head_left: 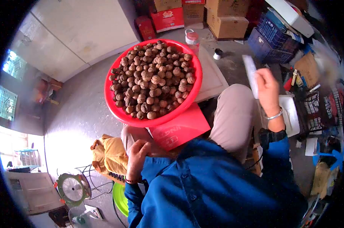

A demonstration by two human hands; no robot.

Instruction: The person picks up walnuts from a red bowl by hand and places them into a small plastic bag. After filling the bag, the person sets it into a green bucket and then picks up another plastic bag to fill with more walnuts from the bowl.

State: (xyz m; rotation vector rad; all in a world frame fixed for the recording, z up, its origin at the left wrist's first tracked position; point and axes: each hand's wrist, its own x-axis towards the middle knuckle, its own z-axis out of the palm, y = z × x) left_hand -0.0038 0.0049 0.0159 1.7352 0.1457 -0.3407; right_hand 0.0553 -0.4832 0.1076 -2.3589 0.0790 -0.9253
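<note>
My right hand [269,89] is raised on the right, its fingers closed on a flat, whitish, translucent strip [250,72] that looks like plastic. Low beside my thigh is my left hand [137,157], fingers curled in, with nothing showing in them; its underside is hidden. In front of me a round red basin [113,108] is heaped with brown walnuts [153,79]. Under the basin's near edge, between my knees, sits a red box-like piece [183,129] with pale lettering.
A lidded bottle [192,40] and a small dark-and-white cup [217,54] stand beyond the basin. Cardboard boxes [227,26] and blue crates [272,45] are at the back. To the left are a yellow cloth [111,155], a fan [72,189] and a green basin [120,197].
</note>
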